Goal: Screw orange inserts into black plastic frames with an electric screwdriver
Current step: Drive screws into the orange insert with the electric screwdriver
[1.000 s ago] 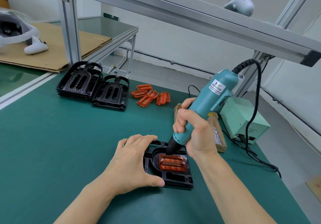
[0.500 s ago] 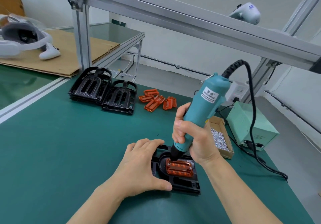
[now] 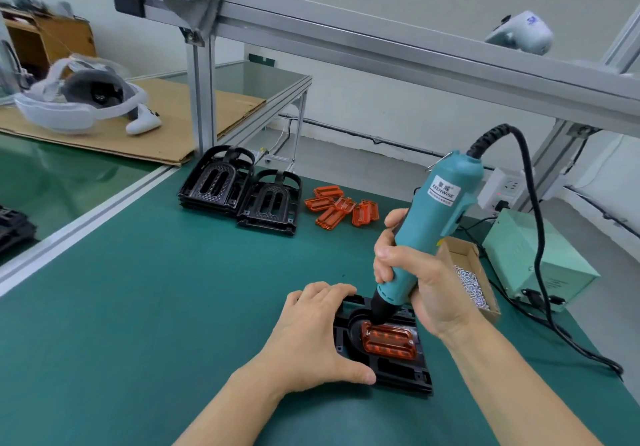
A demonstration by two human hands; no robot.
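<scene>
Head view: orange insert (image 3: 389,340) lies just right of left hand (image 3: 311,335).

There is a single view, from a wide-angle camera worn on the person's head. It looks forward and steeply down across the green work mat (image 3: 145,307), close enough that both forearms enter from the bottom edge and the black frame (image 3: 388,373) under the hands sits low and right of centre. The aluminium crossbar (image 3: 381,47) of the bench runs overhead across the upper part, bowed by the lens. The neighbouring bench with cardboard (image 3: 166,127) lies far left. No second view shares the scene.
</scene>
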